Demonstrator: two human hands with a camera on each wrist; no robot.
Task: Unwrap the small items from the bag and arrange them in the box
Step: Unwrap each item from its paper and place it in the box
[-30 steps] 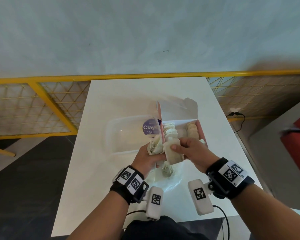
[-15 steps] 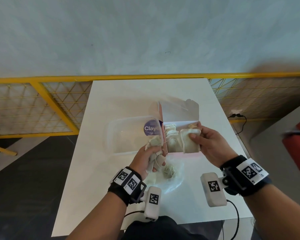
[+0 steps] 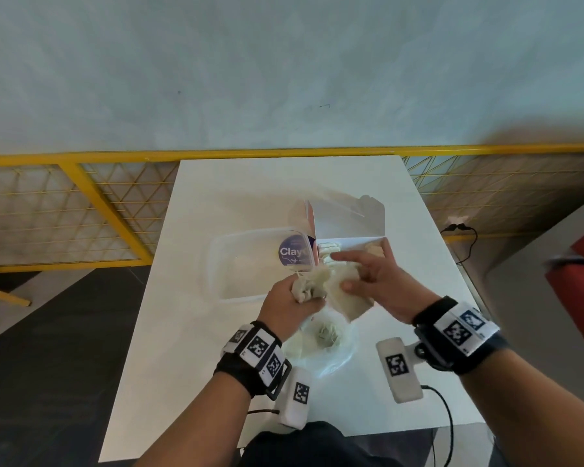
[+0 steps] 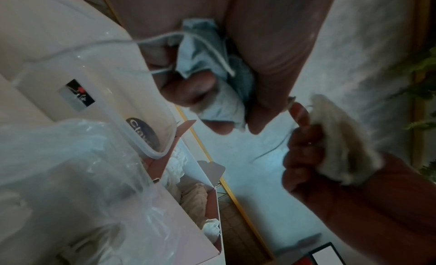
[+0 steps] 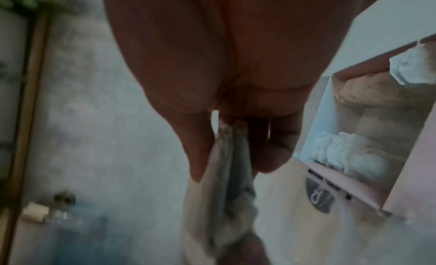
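Fingers of the left hand [image 3: 289, 299] clutch a crumpled pouch [image 3: 309, 285]; the right hand [image 3: 373, 281] pinches a flat pouch [image 3: 349, 298]. Separate them gently before reaching for the box [image 3: 381, 242].

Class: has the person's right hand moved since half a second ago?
Yes. The right hand has drawn back from over the open pink cardboard box, towards the left hand.

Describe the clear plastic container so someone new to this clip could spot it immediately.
Start at the white table. Left of the open pink box lies a clear plastic container, shallow and rectangular. A round purple label on its right end sets it apart from the crumpled plastic bag nearer the person.
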